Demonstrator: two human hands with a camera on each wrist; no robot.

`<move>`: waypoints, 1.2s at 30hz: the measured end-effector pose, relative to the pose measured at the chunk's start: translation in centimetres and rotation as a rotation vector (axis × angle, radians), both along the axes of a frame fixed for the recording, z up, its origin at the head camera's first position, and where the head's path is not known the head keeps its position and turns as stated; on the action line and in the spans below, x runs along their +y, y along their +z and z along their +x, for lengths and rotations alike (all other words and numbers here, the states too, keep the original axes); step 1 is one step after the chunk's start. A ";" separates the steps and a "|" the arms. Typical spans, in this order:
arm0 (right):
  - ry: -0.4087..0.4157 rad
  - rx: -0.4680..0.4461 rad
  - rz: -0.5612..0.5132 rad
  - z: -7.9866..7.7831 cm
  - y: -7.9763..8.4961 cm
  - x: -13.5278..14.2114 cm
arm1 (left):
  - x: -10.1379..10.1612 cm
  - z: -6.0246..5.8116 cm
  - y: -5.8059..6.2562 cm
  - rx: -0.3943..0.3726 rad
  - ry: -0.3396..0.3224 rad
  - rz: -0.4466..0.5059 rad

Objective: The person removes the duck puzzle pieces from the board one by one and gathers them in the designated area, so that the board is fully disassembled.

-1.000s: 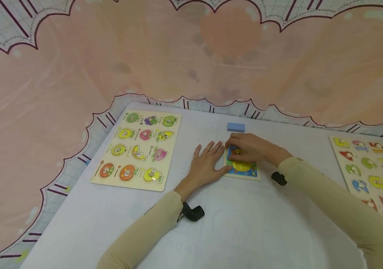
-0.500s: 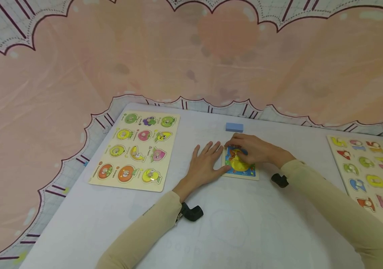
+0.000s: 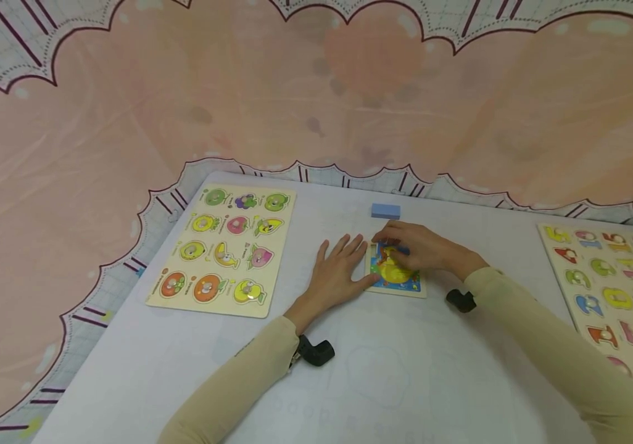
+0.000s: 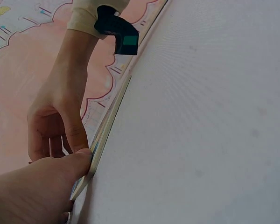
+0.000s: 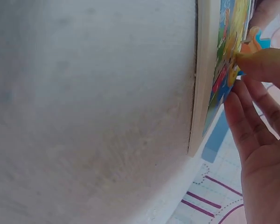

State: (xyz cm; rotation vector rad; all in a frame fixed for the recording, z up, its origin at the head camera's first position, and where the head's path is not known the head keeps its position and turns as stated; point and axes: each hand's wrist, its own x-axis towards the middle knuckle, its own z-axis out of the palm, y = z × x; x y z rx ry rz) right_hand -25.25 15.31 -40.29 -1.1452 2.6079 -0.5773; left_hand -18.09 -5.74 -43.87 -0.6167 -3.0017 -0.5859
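Note:
A small square jigsaw puzzle [image 3: 398, 285] with a yellow figure on a blue ground lies on the white table in the head view. My right hand [image 3: 426, 248] reaches over its upper right part. In the right wrist view, thumb and fingers pinch an orange and blue puzzle piece [image 5: 254, 43], tilted up from the board; its far side is hidden. To the left, my left hand [image 3: 336, 271] lies spread on the table, its thumb touching the puzzle's left edge. The left wrist view shows that thumb [image 4: 83, 161] on the board's rim.
A blue block [image 3: 385, 211] sits just behind the puzzle. A fruit peg board [image 3: 261, 307] lies at the left and a number peg board [image 3: 563, 283] at the right. The white table [image 3: 405, 382] ends at a patterned pink cloth [image 3: 272, 105].
My right thumb has drawn up from the yellow figure towards the fingers, uncovering more of the picture. The left hand stays in place; the whole head view has shifted slightly.

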 end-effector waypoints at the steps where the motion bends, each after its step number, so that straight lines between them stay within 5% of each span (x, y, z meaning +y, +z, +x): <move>1: -0.008 -0.009 -0.008 0.0 0.0 0.0 | 0.0 0.0 0.0 -0.001 0.001 -0.001; 27: -0.158 -0.131 -0.190 0.3 -0.9 1.2 | 0.0 0.0 0.2 0.026 -0.014 0.019; 33: -0.202 -0.173 -0.263 0.6 -1.2 0.9 | 0.1 0.1 0.0 0.103 -0.031 0.050; 36: -0.242 -0.179 -0.292 0.9 -1.5 0.9 | 0.7 0.8 0.5 0.167 -0.111 0.028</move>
